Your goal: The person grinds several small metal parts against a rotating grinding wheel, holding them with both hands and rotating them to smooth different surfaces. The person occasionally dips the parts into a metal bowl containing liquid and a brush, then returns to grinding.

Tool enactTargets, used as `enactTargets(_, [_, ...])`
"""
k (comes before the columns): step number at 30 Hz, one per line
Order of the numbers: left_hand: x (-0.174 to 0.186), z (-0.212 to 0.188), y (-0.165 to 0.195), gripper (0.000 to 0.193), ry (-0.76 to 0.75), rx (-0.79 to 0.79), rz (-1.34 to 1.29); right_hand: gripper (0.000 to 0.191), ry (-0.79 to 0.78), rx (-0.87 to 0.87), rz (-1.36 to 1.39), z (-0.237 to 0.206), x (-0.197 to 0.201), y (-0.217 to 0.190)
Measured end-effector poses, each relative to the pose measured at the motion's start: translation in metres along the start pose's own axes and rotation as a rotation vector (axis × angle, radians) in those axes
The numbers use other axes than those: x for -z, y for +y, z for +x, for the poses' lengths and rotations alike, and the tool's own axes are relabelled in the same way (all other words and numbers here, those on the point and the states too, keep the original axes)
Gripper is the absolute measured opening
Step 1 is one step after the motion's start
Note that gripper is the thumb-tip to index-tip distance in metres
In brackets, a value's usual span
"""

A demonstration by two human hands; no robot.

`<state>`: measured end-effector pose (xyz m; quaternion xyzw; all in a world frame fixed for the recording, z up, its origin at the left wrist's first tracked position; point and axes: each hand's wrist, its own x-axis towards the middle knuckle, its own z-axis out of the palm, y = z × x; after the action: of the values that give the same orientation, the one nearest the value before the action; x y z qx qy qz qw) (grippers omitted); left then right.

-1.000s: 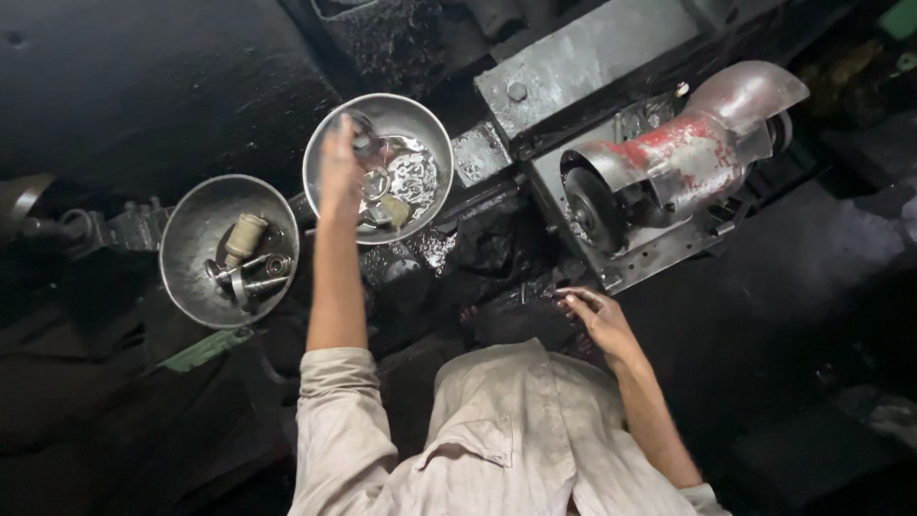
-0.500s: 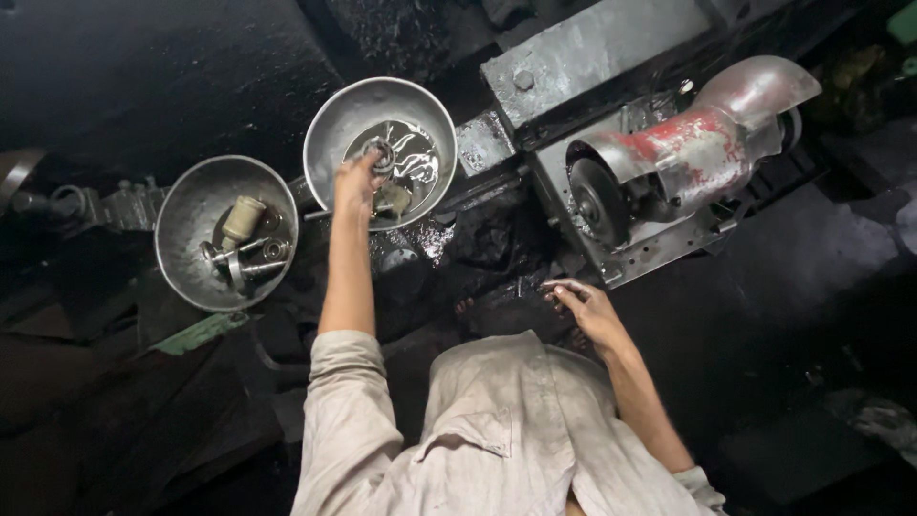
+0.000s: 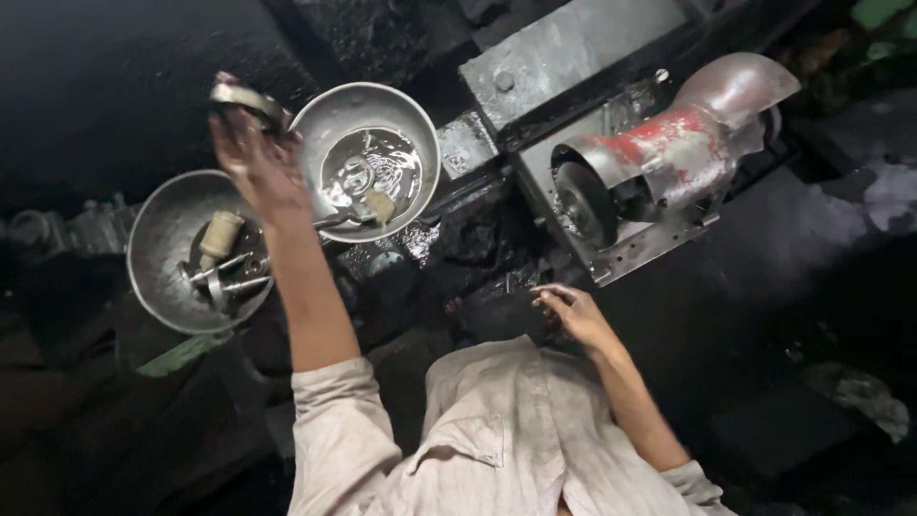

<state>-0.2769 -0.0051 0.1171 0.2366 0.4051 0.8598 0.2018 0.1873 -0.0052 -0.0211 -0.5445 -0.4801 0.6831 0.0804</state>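
My left hand is raised just left of the bowl of liquid, between the two metal bowls, and grips a curved metal ring at its fingertips. The nearer bowl holds shiny liquid and small metal parts. The other bowl, lower left, holds bolts and a pale cylinder. My right hand hovers low over the dark, greasy bench with its fingers loosely apart, and I see nothing in it.
A red and grey bench grinder with a dark wheel stands at the right. A grey steel plate lies behind it. A green scrap lies below the left bowl. The surroundings are dark and oily.
My left hand has come out of the bowl of liquid and moved up and left, now holding the metal ring. My right hand has stayed nearly in place.
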Motion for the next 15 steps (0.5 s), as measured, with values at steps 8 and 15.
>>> enactTargets(8, [0.011,-0.094,-0.122,0.030,0.144,0.705,0.258,0.026,0.030,0.211,0.042,0.008,0.004,0.017])
enactTargets(15, [-0.022,-0.207,-0.170,0.032,-0.266,1.167,0.087,0.036,0.003,0.272,0.230,0.008,0.003,0.019])
